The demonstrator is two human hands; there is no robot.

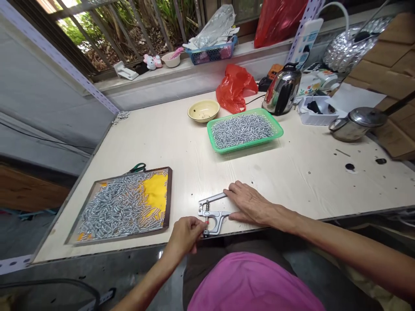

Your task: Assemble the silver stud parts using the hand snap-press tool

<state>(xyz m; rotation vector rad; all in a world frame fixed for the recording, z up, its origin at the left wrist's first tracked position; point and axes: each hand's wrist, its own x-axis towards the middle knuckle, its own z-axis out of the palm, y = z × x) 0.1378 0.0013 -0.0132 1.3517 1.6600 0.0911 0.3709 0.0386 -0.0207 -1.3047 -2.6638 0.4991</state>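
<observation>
Near the front edge of the table lies a pair of silver snap-fastener pliers [215, 213], jaw end toward the left. My right hand [248, 201] is wrapped round the ends of its two handles, which stand apart. At the jaw, the fingers of my left hand [187, 233] pinch together beside a small red spot. Whatever lies between these fingertips is too small to make out. To the left, a shallow tray [168, 196] with a yellow bottom holds a heap of small silver metal cylinders [118, 207].
Farther back, a green basket [246, 147] is filled with similar small metal pieces, beside a cream bowl [203, 111]. A red plastic bag [235, 86], a steel kettle [282, 90] and a metal pot [353, 125] stand behind. Green-handled scissors [138, 167] lie behind the tray.
</observation>
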